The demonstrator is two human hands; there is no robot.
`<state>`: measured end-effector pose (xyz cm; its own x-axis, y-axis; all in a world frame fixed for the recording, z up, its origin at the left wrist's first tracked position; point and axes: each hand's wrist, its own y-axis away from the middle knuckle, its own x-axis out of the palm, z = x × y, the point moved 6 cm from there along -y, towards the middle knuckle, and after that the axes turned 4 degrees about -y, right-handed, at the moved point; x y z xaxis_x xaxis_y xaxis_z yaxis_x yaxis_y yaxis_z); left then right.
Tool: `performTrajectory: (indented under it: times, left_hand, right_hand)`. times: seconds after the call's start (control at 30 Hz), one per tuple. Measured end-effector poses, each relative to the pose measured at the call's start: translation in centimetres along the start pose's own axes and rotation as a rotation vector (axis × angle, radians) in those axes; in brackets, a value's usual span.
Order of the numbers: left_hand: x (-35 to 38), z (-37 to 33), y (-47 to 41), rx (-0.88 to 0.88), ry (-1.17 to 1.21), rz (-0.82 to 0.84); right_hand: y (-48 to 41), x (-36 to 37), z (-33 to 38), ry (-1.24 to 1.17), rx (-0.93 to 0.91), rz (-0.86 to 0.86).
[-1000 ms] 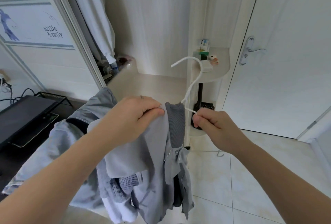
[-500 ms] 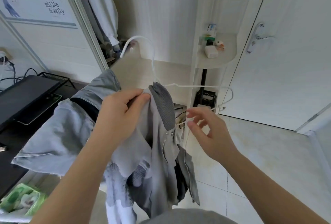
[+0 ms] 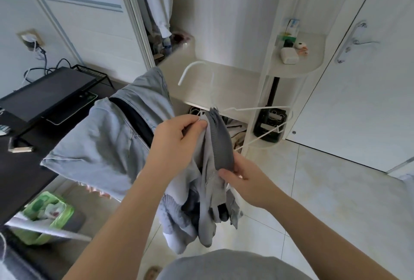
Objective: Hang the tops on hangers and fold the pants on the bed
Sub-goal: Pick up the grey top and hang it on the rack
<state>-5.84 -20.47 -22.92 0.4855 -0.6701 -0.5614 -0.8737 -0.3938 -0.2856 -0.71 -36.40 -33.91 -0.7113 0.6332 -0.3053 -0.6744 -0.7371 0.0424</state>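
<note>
A light grey zip top (image 3: 208,192) with a darker ribbed collar (image 3: 220,143) hangs bunched in front of me. My left hand (image 3: 177,143) pinches the top's neck edge beside the collar. My right hand (image 3: 244,181) grips the lower end of the collar and the zip front. A white wire hanger (image 3: 242,109) sticks partly into the neck, its hook up and left, one shoulder poking out right. A second pale blue-grey garment (image 3: 107,143) is draped over my left forearm.
A black desk (image 3: 26,145) with a flat dark device stands left, a bin with a green liner (image 3: 44,214) below it. A cream ledge (image 3: 226,82) and rounded shelves (image 3: 302,67) with small items lie ahead. A white door (image 3: 369,78) is on the right. Pale tiled floor (image 3: 336,201).
My right hand let go of the hanger and dropped down onto the lower collar and zip. The hanger turned, its hook swinging left and its shoulder poking out to the right.
</note>
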Motion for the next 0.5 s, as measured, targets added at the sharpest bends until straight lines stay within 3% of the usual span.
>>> performTrajectory:
  times: [0.1, 0.2, 0.37, 0.5]
  left_hand:
    - [-0.1, 0.6, 0.4, -0.037, 0.012, -0.003]
    - [-0.7, 0.9, 0.7, -0.046, 0.026, 0.027]
    - [-1.9, 1.4, 1.3, -0.005, 0.007, 0.119]
    - [-2.9, 2.6, 1.7, -0.012, -0.042, 0.177]
  right_hand:
    - [0.2, 0.6, -3.0, 0.271, 0.123, 0.125]
    - [0.2, -0.4, -5.2, 0.508, 0.11, 0.162]
    - [0.2, -4.1, -7.0, 0.8, 0.124, 0.111]
    - [-0.1, -7.3, -6.5, 0.864, 0.112, 0.027]
